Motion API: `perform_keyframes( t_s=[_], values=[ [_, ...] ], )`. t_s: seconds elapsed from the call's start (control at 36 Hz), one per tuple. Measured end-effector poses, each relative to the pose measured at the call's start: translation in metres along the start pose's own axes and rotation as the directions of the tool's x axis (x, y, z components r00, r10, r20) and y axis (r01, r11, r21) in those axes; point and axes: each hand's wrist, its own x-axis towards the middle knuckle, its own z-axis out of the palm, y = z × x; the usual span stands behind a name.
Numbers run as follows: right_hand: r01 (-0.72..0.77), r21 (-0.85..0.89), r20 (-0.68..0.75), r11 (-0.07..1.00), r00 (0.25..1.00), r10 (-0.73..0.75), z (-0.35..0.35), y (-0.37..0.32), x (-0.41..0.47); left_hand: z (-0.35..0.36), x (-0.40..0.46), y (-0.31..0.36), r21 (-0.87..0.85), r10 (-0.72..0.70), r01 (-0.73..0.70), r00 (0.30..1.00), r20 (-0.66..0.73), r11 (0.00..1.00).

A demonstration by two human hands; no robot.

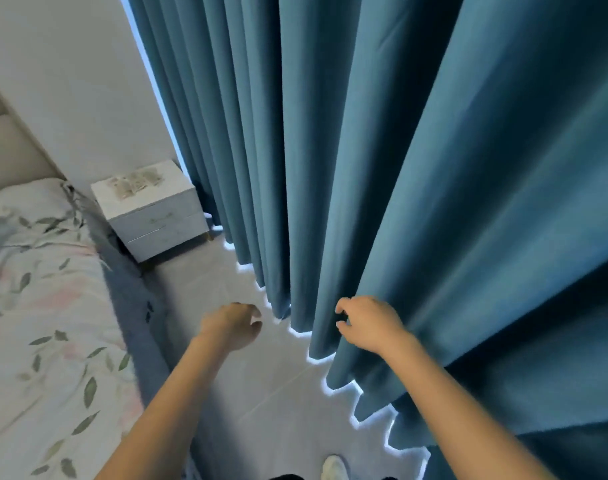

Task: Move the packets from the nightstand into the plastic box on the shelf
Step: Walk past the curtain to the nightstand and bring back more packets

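— Teal curtains (416, 168) fill the wall ahead of you and fall to the pale floor (261, 393), with daylight leaking under their hem. What are your hands doing?

— Your left hand (231, 325) hangs over the floor with its fingers loosely curled, holding nothing. Your right hand (368, 322) is up against a curtain fold, its fingers bent as well; whether they actually pinch the cloth you cannot tell from here.

— And the packets?

— Far ahead of your left hand and off to its left, the packets (134, 183) lie spread on top of the white nightstand (157, 220), well apart from both hands. They are small and blurred, so you cannot count them. That nightstand stands between the curtains and the bed.

— Where is the bed?

— Left of your left arm, the bed (36, 306) runs alongside you under a sheet printed with leaves and pink blossoms, its pillow (25, 216) at the far end just beside the nightstand. Below your hands, the toe of a white shoe (334, 467) shows on the floor.
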Motion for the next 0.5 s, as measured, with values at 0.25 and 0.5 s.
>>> perform_keyframes(
  t_s=[0.25, 0.5],
  values=[
    [0.276, -0.040, 0.077, 0.960, 0.959, -0.272, -0.025, -0.047, 0.121, -0.041, 0.039, -0.046, -0.056, -0.173, 0.169, 0.983, -0.063, 0.984],
    [0.396, -0.101, 0.133, 0.913, 0.914, -0.383, -0.048, -0.129, 0.265, -0.098, 0.120, -0.145, -0.115, -0.285, 0.271, 0.949, -0.132, 0.956]
  ],
)
